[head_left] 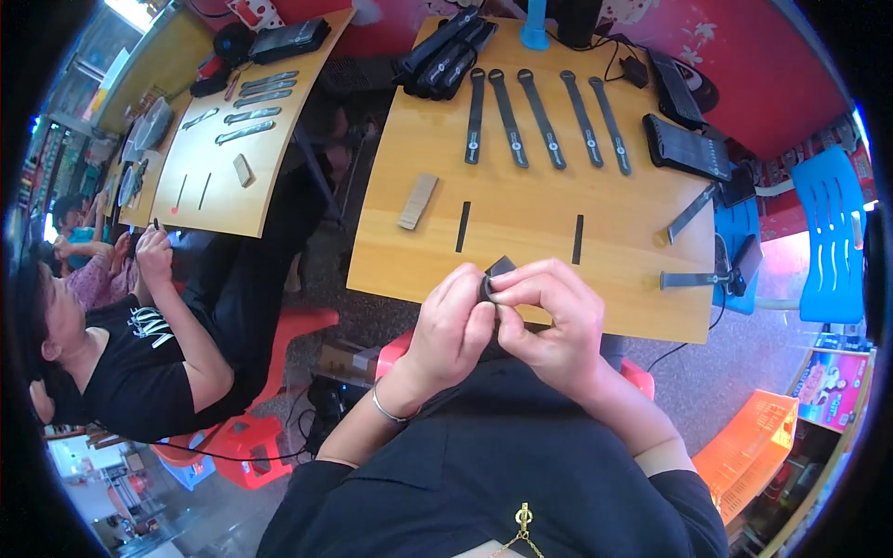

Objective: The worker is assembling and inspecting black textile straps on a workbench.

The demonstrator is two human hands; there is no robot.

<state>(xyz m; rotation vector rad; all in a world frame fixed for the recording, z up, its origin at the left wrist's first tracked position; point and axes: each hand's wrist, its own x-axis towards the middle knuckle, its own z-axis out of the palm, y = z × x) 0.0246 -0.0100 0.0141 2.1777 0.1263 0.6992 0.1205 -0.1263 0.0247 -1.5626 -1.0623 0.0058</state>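
Just over the table's near edge, a short black strap shows between my hands, with one end bent into a small curl. My left hand pinches the curled end between thumb and fingers. From the other side my right hand grips the same strap, thumb and forefinger pressed together close to the left fingertips. Much of the strap is hidden behind my fingers. Farther back lie several flat black straps in a row, each with a ring-like far end and a pale round mark near the close end.
On the wooden table are two thin black strips, a cardboard piece, a strap bundle and a black pouch. Blue chairs and an orange crate stand right. A co-worker sits left at another table.
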